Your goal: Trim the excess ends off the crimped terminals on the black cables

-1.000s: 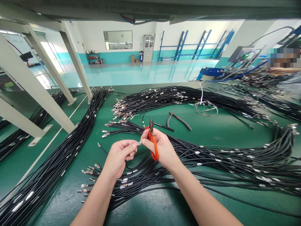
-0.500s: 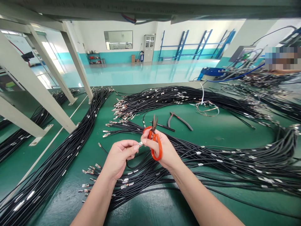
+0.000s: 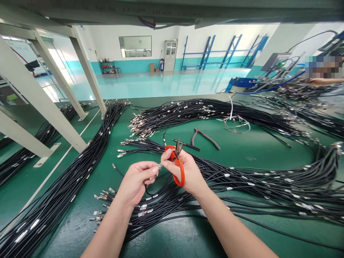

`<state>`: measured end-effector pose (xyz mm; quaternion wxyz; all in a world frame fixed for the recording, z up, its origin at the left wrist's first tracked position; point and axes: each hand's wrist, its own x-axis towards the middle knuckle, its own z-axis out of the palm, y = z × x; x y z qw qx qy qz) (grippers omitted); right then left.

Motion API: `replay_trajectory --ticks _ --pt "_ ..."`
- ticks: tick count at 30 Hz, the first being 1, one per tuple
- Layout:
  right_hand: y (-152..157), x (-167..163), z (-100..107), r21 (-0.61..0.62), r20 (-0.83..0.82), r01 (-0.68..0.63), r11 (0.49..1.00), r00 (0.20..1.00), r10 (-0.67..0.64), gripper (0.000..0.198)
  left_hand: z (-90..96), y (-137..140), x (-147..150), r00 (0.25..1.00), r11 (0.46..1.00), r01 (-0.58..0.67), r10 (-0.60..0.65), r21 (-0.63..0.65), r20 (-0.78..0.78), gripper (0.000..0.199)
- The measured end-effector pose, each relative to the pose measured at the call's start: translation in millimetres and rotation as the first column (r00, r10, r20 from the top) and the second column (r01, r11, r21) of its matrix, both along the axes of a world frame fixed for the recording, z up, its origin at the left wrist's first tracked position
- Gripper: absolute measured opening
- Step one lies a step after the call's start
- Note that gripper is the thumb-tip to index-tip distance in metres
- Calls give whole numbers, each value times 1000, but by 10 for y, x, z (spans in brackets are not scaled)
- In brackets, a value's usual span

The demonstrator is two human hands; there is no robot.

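Note:
My left hand (image 3: 141, 177) pinches a black cable close to its end, where a small silvery connector (image 3: 159, 165) pokes out past the fingertips. My right hand (image 3: 185, 170) carries orange-handled scissors (image 3: 180, 175) hooked over its fingers, blades pointing up and slightly apart. The thumb and forefinger of that hand meet at the connector's tip; whether they grip a wire there is too small to tell. Beneath both hands lies a loose bundle of black cables (image 3: 172, 193) with white labels and connector ends towards the left.
Grey-handled cutters (image 3: 206, 138) and a black pen (image 3: 188, 144) lie beyond my hands on the green table (image 3: 161, 247). More cable bundles stretch along the back (image 3: 188, 111) and left (image 3: 94, 150). White metal posts (image 3: 56, 93) rise at left. Another person's arm (image 3: 324, 81) shows at far right.
The scissors have tilted slightly, their blades leaning a bit further right, as my right hand turns a little. My left hand stays almost still at the connector.

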<state>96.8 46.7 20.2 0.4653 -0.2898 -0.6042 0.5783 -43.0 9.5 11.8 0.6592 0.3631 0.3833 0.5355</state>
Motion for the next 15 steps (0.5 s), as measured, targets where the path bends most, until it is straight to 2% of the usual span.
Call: replay_trajectory --ticks 7,15 --pt "0 14 2 135 133 18 991 990 -36 4 -54 24 16 999 999 -41 40 -7 -26 18" --pt "43 2 -29 128 127 19 992 991 -35 4 -67 19 40 995 995 -95 94 -9 -36 19"
